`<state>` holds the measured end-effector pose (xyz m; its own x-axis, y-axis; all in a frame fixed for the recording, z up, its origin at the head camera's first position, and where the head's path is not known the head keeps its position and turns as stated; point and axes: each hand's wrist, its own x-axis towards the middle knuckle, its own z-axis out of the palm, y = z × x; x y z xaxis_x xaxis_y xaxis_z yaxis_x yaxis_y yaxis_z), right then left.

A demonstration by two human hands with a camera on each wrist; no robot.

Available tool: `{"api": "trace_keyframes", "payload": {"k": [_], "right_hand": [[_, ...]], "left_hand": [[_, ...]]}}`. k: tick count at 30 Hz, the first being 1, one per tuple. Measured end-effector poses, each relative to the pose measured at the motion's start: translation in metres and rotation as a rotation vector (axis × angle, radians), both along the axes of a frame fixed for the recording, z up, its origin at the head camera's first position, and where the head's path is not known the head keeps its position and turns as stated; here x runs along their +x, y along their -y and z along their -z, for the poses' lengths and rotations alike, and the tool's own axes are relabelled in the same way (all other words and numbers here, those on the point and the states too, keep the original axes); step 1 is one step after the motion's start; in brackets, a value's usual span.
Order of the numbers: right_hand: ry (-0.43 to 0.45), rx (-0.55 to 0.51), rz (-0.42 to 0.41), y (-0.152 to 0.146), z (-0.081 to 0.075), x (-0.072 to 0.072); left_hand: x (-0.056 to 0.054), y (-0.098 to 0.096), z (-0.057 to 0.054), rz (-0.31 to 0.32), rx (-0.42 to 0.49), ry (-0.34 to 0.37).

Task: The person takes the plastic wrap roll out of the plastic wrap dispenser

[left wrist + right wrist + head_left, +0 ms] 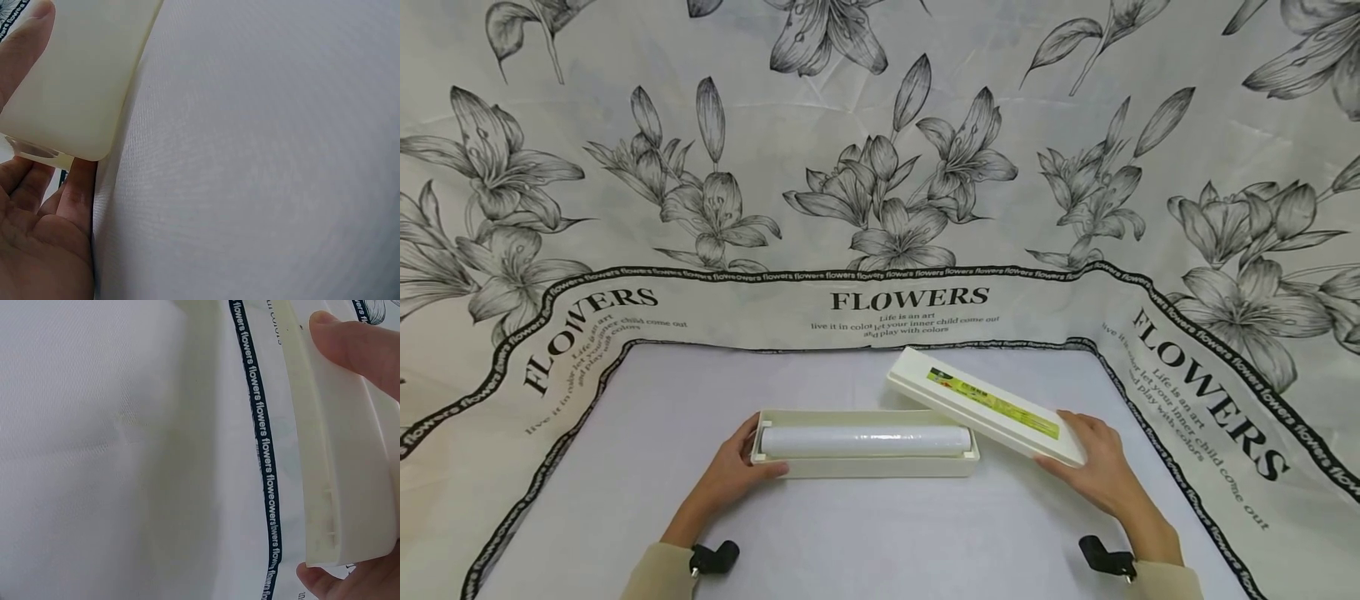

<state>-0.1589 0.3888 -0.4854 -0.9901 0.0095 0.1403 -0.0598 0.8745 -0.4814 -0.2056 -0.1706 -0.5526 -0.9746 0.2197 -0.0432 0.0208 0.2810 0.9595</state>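
Note:
A long cream plastic box [865,468] sits on the white cloth with its top off. Inside it lies a roll of clear film [867,441], probably cling film. My left hand [735,468] grips the box's left end, thumb on the front wall; in the left wrist view, fingers reach round the end of the box [78,81]. The matching lid [917,372], bearing a yellow-green label, slants above the box's right end. My right hand [1099,465] holds the lid by its lower right end. The right wrist view shows thumb and fingers on opposite sides of the lid [359,487].
A white tablecloth [850,542] lies under the box, bordered by a black band and printed "FLOWERS" lettering. Behind hangs or rises cloth with grey lily drawings [902,225]. A black wrist camera [715,557] sits on the left wrist, another black camera [1105,557] on the right.

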Motion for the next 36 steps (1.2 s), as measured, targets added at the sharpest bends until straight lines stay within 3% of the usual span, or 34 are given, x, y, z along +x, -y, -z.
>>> {"api": "trace_keyframes", "payload": {"k": [9, 18, 36], "right_hand": [[-0.017, 0.0, 0.024, -0.007, 0.001, 0.002], [0.024, 0.009, 0.049, -0.012, 0.002, 0.001], [-0.028, 0.021, 0.072, -0.026, 0.009, 0.005]], "left_hand": [[-0.001, 0.001, 0.001, 0.001, -0.007, -0.009], [-0.001, 0.001, 0.002, 0.006, 0.005, -0.015], [-0.001, 0.003, 0.003, 0.014, -0.003, -0.012]]}}
